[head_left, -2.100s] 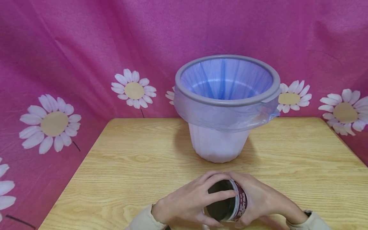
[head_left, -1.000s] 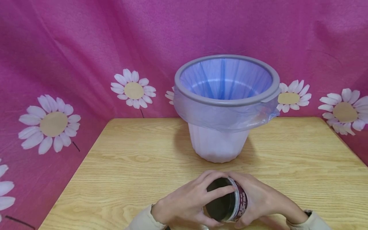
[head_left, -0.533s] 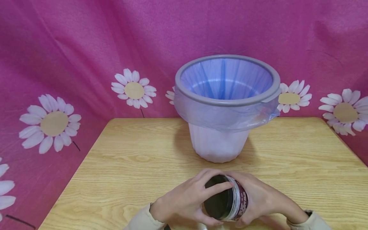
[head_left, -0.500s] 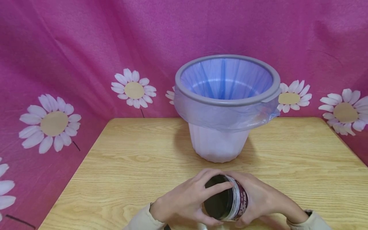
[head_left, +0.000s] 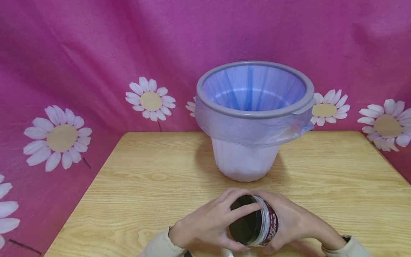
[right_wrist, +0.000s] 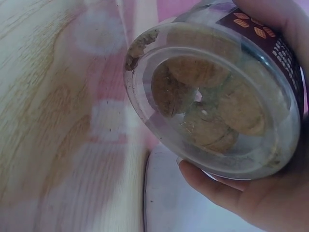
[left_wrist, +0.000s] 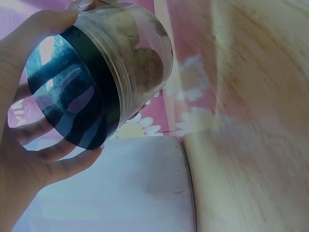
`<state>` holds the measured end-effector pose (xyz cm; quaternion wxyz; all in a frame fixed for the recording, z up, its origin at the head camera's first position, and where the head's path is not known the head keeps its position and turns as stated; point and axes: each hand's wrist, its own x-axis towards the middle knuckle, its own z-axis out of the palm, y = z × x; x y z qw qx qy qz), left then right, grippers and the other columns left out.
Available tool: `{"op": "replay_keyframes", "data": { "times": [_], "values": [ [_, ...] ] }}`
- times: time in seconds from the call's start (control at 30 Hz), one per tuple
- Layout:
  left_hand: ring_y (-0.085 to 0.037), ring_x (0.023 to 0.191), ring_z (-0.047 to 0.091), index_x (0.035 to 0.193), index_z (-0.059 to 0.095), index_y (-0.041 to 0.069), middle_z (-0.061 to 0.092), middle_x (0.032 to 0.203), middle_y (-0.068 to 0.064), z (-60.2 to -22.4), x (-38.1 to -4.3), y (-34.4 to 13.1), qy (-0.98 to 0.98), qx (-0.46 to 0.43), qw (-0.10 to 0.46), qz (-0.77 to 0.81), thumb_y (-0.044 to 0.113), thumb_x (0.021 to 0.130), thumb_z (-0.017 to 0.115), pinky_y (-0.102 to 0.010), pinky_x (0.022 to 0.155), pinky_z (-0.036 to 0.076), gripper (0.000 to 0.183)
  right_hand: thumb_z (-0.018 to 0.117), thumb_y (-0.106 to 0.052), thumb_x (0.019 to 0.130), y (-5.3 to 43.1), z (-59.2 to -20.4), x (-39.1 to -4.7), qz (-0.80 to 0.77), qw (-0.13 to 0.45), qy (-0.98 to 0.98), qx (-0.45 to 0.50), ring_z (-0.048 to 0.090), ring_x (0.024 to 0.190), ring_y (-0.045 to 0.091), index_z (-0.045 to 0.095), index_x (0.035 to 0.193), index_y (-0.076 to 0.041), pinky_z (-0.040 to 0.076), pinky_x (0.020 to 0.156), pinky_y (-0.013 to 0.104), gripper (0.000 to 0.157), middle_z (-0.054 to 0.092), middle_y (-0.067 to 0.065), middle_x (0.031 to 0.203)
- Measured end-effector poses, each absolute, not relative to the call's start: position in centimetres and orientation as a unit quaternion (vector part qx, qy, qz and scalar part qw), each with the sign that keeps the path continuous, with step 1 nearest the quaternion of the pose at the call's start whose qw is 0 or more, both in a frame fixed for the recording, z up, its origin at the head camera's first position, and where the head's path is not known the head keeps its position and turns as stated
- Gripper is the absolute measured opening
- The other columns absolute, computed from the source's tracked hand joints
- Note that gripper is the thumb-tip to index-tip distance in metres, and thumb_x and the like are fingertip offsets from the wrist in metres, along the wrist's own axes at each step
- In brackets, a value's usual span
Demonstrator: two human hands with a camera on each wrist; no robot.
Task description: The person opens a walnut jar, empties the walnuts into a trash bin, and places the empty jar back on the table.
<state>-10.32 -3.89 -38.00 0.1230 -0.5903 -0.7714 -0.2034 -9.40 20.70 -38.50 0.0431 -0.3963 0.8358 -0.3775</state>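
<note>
Near the table's front edge, in the head view, both hands hold a clear plastic jar (head_left: 273, 226) tipped on its side, its black lid (head_left: 245, 226) facing left. My left hand (head_left: 208, 221) grips the lid, fingers spread around its edge. Curled around the jar's body and dark maroon label is my right hand (head_left: 295, 221). Ridged clear neck shows beside the lid in the left wrist view. Round brown cookies (right_wrist: 207, 125) lie inside, visible through the jar's base in the right wrist view.
Behind the hands, a white bin (head_left: 245, 164) with a grey rim (head_left: 253, 115) stands on the wooden table (head_left: 144, 178). A translucent blue liner (head_left: 231, 130) folds over its rim. Pink daisy-print cloth (head_left: 96, 53) covers the walls behind and beside the table.
More clear neck shows between the black lid and the label than two seconds ago, and the lid has risen slightly in view. Both hands keep their grip; the bin has stayed put.
</note>
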Motion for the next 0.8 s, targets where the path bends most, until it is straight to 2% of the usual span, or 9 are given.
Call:
{"op": "replay_keyframes", "data": {
  "times": [0.17,0.4,0.67,0.8],
  "values": [
    [-0.018,0.13,0.034,0.147,0.035,0.019,0.031,0.145,-0.009,-37.9,-10.3,-3.9,-0.775,-0.587,0.127,-0.198,0.053,0.073,0.077,-0.023,0.111,0.026,0.092,0.094,-0.038,0.049,20.9,-38.4,-9.4,-0.376,0.033,0.838,-0.394,0.057,0.101,0.01,0.045,0.137,-0.023,0.05,0.085,0.03,0.102,0.056,-0.012,0.122],
    [-0.021,0.126,0.04,0.146,0.036,0.018,0.035,0.142,-0.011,-38.1,-10.2,-4.4,-0.78,-0.578,0.145,-0.191,0.054,0.072,0.077,-0.023,0.109,0.029,0.092,0.093,-0.038,0.051,21.1,-38.5,-9.2,-0.385,0.052,0.838,-0.383,0.057,0.098,0.009,0.048,0.133,-0.02,0.05,0.082,0.03,0.095,0.057,-0.013,0.118],
    [-0.019,0.125,0.039,0.147,0.035,0.019,0.035,0.142,-0.01,-37.9,-10.3,-5.2,-0.795,-0.565,0.136,-0.175,0.054,0.073,0.075,-0.027,0.108,0.033,0.091,0.094,-0.036,0.047,21.3,-38.6,-9.1,-0.381,0.047,0.851,-0.359,0.057,0.098,0.009,0.047,0.133,-0.027,0.05,0.081,0.03,0.098,0.057,-0.014,0.117],
    [-0.019,0.124,0.042,0.149,0.03,0.014,0.038,0.14,-0.007,-37.9,-10.3,-5.6,-0.807,-0.548,0.149,-0.163,0.056,0.072,0.073,-0.029,0.107,0.035,0.098,0.094,-0.039,0.046,21.5,-38.7,-9.1,-0.367,0.027,0.858,-0.358,0.057,0.1,0.008,0.047,0.132,-0.028,0.05,0.083,0.031,0.099,0.057,-0.015,0.118]
  ]
}}
